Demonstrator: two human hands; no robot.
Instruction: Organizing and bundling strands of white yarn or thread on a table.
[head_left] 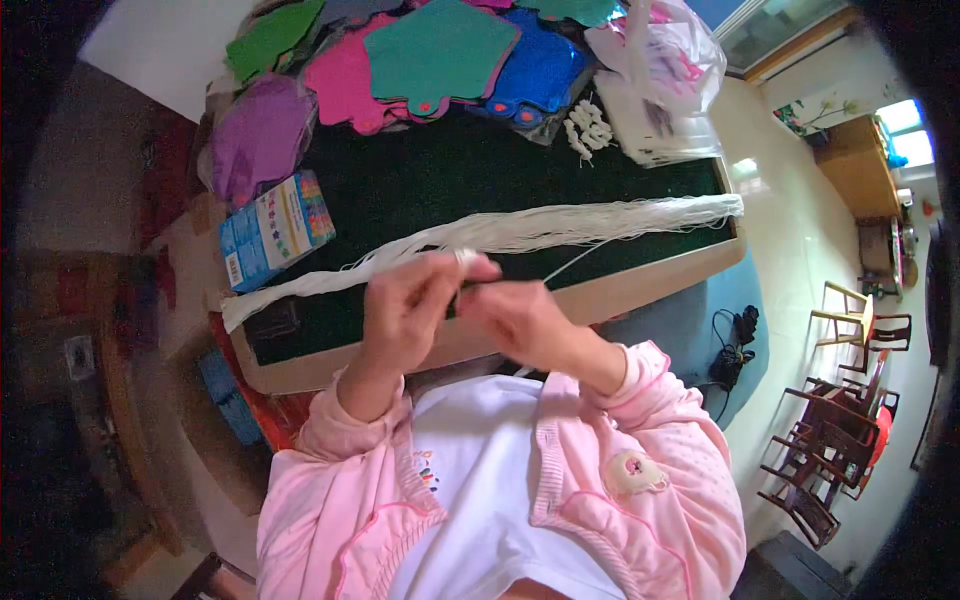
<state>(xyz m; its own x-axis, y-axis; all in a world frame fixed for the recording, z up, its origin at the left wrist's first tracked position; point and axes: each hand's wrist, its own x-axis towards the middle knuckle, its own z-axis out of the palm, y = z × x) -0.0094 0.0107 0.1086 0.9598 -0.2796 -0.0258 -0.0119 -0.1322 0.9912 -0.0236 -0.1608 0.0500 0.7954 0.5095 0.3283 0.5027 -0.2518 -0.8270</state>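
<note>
A long hank of white cord lies across the dark green mat just beyond my hands. My left hand is closed, pinching a small wound bit of white cord between thumb and fingers. Close beside it, my right hand is curled shut, its fingers somewhat smeared by motion. A single strand runs from the hank toward the right hand, and a short length of white shows below that hand. The exact grip of the right fingertips is partly hidden.
Several small white cord bundles lie near a clear plastic bag at the far right. Colourful felt-like pieces line the far edge. A blue box sits at left; black cables lie on a blue surface at right.
</note>
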